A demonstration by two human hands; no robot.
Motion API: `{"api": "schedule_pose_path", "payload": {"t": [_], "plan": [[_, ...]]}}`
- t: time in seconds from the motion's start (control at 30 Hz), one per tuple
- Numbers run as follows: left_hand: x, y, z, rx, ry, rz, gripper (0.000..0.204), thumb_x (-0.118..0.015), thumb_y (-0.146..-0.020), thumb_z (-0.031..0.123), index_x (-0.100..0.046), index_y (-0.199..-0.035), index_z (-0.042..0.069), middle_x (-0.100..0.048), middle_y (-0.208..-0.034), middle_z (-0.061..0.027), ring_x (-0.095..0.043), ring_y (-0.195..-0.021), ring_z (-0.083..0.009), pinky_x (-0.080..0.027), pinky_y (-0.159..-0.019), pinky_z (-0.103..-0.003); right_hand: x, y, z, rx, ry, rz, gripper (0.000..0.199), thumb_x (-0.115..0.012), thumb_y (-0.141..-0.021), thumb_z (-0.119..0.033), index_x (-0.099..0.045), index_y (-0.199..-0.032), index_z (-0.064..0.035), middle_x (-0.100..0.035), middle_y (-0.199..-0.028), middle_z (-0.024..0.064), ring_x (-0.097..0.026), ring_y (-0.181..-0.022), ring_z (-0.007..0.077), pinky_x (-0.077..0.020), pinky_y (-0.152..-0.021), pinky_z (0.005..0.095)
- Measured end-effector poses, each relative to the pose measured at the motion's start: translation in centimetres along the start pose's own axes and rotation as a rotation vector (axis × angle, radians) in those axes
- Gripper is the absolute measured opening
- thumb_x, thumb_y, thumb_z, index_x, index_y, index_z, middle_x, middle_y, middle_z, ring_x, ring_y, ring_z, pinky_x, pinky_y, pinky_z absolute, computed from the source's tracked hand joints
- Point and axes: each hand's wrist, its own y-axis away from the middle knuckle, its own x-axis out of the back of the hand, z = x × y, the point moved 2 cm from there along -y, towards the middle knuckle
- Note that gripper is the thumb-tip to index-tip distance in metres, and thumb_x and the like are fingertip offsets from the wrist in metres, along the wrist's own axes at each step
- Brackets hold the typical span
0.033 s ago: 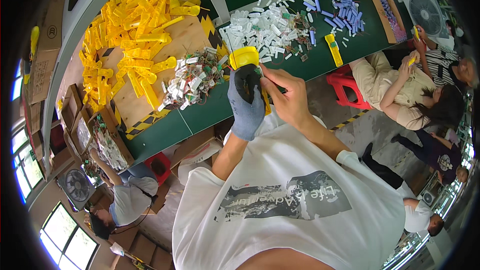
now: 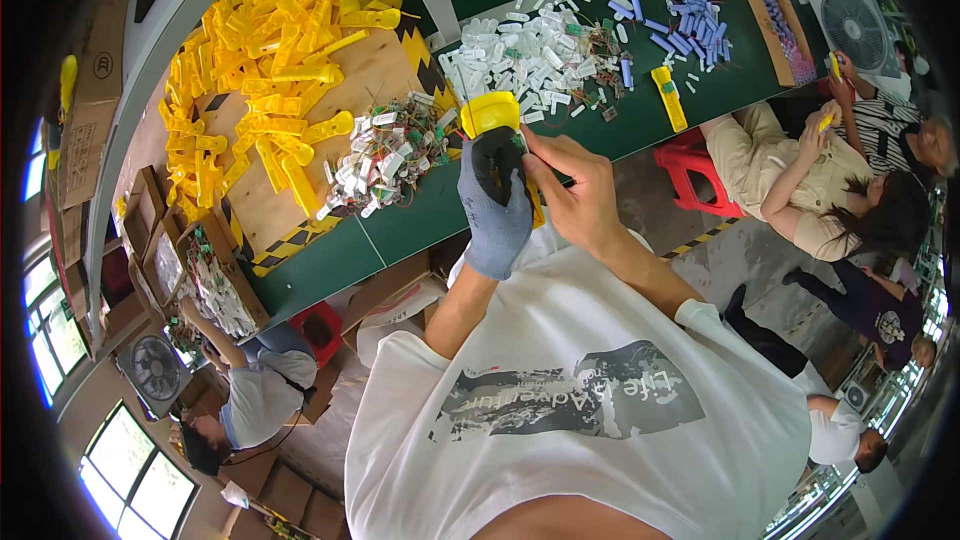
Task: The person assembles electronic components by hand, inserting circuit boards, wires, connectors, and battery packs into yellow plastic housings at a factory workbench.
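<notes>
Assembly step in hand, judged from the pose: yellow plastic housing (image 2: 492,116) held up over the near edge of the green counter (image 2: 400,225), with something being pressed or fitted into it. Left of the housing, on a wooden board (image 2: 375,65) lying on the counter, heaped yellow casings (image 2: 265,80); nearer the housing, just left of it, a tangle of small wired parts (image 2: 385,155). Left hand (image 2: 497,205), in a grey glove with a dark palm, wrapped about the lower body of the housing, grip closed round it, yellow top showing above the fingers. Right hand (image 2: 575,190), bare, just right of the housing and touching it, fingertips pinched in at its side; too small to tell whether a loose part sits between them, so that grip cannot be told. Behind the housing, further along the counter, scattered white pieces (image 2: 535,50); right of those, blue pieces (image 2: 690,20) and one yellow bar (image 2: 668,98). Far right of the housing, beyond the counter's end, a seated person (image 2: 800,175) on a red stool (image 2: 690,175), at separate work. Next move, as a judgement only: calls for a steady left hold and a fine, squared push from the right fingertips, then a reach to the wired parts or the white pieces.
</notes>
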Motion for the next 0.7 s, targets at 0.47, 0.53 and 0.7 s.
{"api": "schedule_pose_path", "payload": {"t": [0.47,0.53,0.7], "plan": [[-8.3,2.4,-12.2,0.669,-0.158,-0.756,0.054,-0.043,-0.096,0.016,-0.020,-0.143,0.003,-0.055,-0.116,-0.0118,-0.055,-0.104,-0.0256,-0.044,-0.090,-0.034,10.9,2.8,20.0,-0.370,0.530,-0.404,0.059,-0.066,-0.070,-0.014,-0.047,-0.125,-0.0030,-0.055,-0.116,0.0181,-0.055,-0.106,0.0320,-0.0445,-0.089,0.0374],[-7.5,2.1,-11.4,0.883,0.248,-0.586,0.056,-0.048,-0.093,0.012,-0.023,-0.143,0.004,-0.059,-0.113,-0.0130,-0.059,-0.096,-0.0233,-0.048,-0.084,-0.032,14.5,2.0,24.3,-0.405,0.528,-0.047,0.054,-0.069,-0.069,-0.016,-0.050,-0.118,-0.0031,-0.062,-0.105,0.0186,-0.060,-0.096,0.0345,-0.0486,-0.082,0.0399],[-0.1,4.7,-19.1,0.656,0.047,-0.075,0.032,-0.052,-0.089,0.006,-0.054,-0.120,0.000,-0.063,-0.109,-0.0151,-0.063,-0.090,-0.0175,-0.049,-0.079,-0.029,16.4,1.2,31.4,-0.409,0.623,-0.046,0.046,-0.068,-0.075,-0.019,-0.050,-0.115,-0.0054,-0.063,-0.101,0.0172,-0.061,-0.094,0.0362,-0.0484,-0.079,0.0422]]}}
